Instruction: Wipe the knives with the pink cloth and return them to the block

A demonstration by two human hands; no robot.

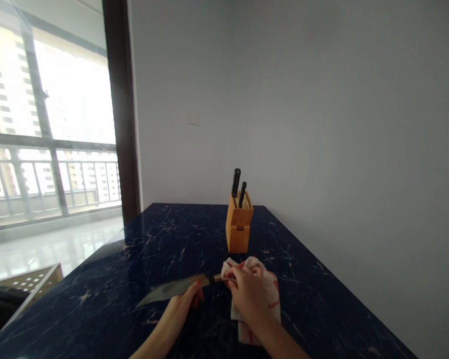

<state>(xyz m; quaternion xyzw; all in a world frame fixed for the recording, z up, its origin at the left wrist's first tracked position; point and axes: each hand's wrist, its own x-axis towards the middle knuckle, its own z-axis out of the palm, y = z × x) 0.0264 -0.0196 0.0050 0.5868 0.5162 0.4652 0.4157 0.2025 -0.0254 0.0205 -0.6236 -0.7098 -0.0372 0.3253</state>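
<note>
A large kitchen knife [172, 288] lies across the front of me, its blade pointing left and its handle to the right. My left hand [188, 299] is closed on the blade near the handle, thumb on the flat side. Bunched in my right hand [247, 289] is a white cloth with red marks [272, 295], wrapped around the end of the knife's handle. The rest of the cloth hangs down below that hand. The handle's end is hidden by the cloth and fingers.
Just beyond my hands, a wooden knife block [238, 237] with two black-handled knives [236, 183] stands on the dark blue marbled table [179, 234]. A grey wall [340, 149] runs along the right. At lower left is a beige perforated basket [33, 282].
</note>
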